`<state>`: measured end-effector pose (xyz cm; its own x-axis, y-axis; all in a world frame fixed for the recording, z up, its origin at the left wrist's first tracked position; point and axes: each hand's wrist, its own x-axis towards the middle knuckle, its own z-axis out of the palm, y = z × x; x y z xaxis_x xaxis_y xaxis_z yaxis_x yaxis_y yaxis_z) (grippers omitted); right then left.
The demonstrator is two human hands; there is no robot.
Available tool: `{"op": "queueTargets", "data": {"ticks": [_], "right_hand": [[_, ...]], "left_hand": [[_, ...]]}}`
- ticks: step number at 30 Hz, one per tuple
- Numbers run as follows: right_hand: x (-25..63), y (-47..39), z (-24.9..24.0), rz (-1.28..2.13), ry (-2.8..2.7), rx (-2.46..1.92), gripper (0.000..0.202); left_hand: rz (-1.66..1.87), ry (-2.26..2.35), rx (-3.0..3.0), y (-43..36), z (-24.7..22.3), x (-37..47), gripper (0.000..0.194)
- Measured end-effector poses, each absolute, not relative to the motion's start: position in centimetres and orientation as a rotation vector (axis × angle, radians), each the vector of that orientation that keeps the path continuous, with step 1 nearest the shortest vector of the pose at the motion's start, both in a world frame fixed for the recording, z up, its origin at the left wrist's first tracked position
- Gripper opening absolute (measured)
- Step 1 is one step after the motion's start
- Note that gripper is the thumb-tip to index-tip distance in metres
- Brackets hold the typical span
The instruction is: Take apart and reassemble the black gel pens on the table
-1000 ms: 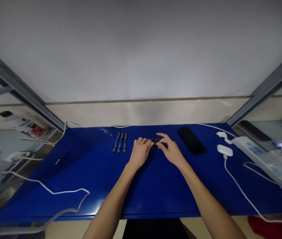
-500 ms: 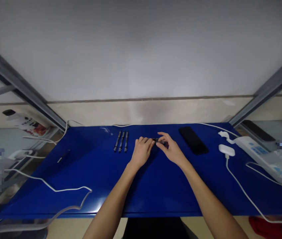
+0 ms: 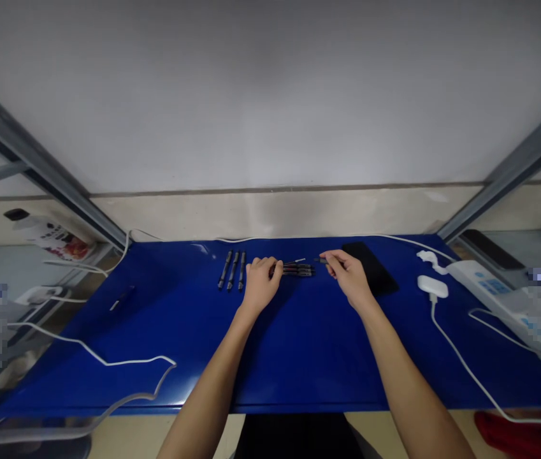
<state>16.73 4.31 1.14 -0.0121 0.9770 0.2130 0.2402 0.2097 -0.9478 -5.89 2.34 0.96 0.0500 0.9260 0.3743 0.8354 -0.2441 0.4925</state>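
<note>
My left hand (image 3: 263, 279) is closed around the rear of an uncapped pen, whose pale tip (image 3: 301, 260) points right. Just below that tip, several dark pens (image 3: 299, 271) lie side by side on the blue desk, their left ends partly hidden by my left fingers. My right hand (image 3: 346, 273) pinches a small dark pen cap (image 3: 320, 260), held a short way to the right of the pen tip. Left of my left hand, three black pens (image 3: 232, 271) lie apart in a neat row.
A black phone (image 3: 375, 271) lies behind my right hand. Farther right are a white earphone case (image 3: 432, 287) on a cable and a white power strip (image 3: 499, 293). At the left are a dark pen-like object (image 3: 122, 298), a white cable (image 3: 122, 365) and a bottle (image 3: 55, 236).
My hands have moved apart, the right one going right with the cap and the left one slightly left. The pen tip and the group of pens between them now show.
</note>
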Motion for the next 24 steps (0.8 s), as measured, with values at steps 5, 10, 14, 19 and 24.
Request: {"op": "queueTargets", "data": {"ticks": [5,10,14,19,24], "right_hand": [[17.7,5.0,-0.6,0.578,-1.557,-1.434,0.023],[18.0,5.0,-2.2,0.348,-1.800,-1.558,0.008],[17.4,4.7,-1.4,0.399,-1.805,-1.528,0.017],[15.9,4.0,0.6,0.867,-1.585,-1.296,0.051],[14.7,3.0,1.3,0.994,-1.641,-1.270,0.049]], "left_hand": [[1.018,1.870,2.086,2.5,1.2,-6.2,0.036],[1.040,1.853,2.087,2.4,1.3,-5.9,0.040],[1.044,1.854,2.076,2.3,1.1,-5.8,0.043],[1.045,1.847,2.103,2.0,1.1,-5.4,0.043],[0.991,1.828,2.138,1.7,1.1,-4.8,0.044]]}}
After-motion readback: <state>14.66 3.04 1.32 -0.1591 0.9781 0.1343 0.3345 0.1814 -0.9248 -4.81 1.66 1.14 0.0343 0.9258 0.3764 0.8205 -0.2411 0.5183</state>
